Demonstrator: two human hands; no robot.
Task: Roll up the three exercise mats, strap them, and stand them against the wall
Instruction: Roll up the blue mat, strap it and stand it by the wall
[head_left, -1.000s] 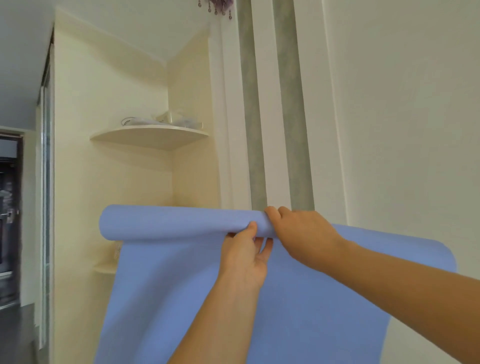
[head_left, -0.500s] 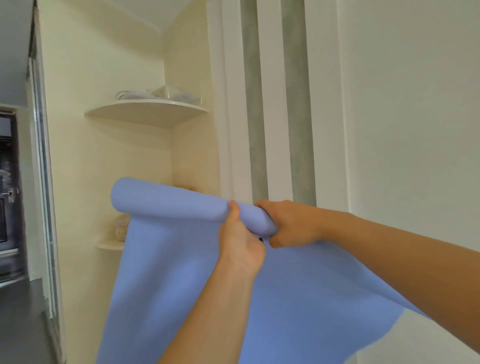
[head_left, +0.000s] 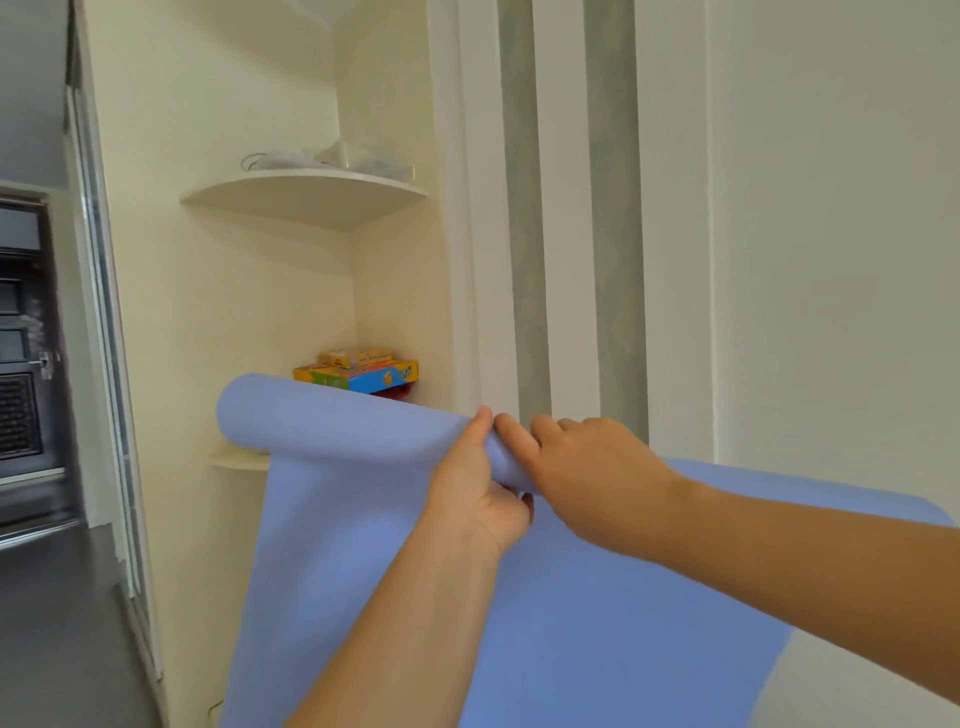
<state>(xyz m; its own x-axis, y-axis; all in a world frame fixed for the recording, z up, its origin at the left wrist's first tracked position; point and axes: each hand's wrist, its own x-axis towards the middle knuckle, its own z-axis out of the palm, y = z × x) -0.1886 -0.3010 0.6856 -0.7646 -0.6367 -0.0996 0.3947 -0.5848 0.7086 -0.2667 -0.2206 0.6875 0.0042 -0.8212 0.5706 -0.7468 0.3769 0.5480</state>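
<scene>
A light blue exercise mat (head_left: 363, 571) hangs in the air in front of me, its top edge wound into a thin roll (head_left: 332, 421) that runs left from my hands. My left hand (head_left: 475, 493) grips the roll from below, thumb up over it. Right beside it, my right hand (head_left: 582, 467) lies over the top of the roll, fingers curled round it. The loose sheet drops out of the bottom of the frame. To the right of my hands the mat's top edge sags behind my right forearm. No other mats or straps are in view.
A cream corner niche holds an upper shelf (head_left: 306, 195) with pale items and a lower shelf (head_left: 239, 460) with colourful boxes (head_left: 358, 374). White and grey wall panels (head_left: 566, 208) stand behind my hands. A plain wall (head_left: 831, 234) fills the right. A dark door (head_left: 21, 338) is at the left.
My view has dipped, so the lower shelf and boxes show. My right hand has shifted from a tight grip at the roll's end to lying over its top. The roll is a little thicker.
</scene>
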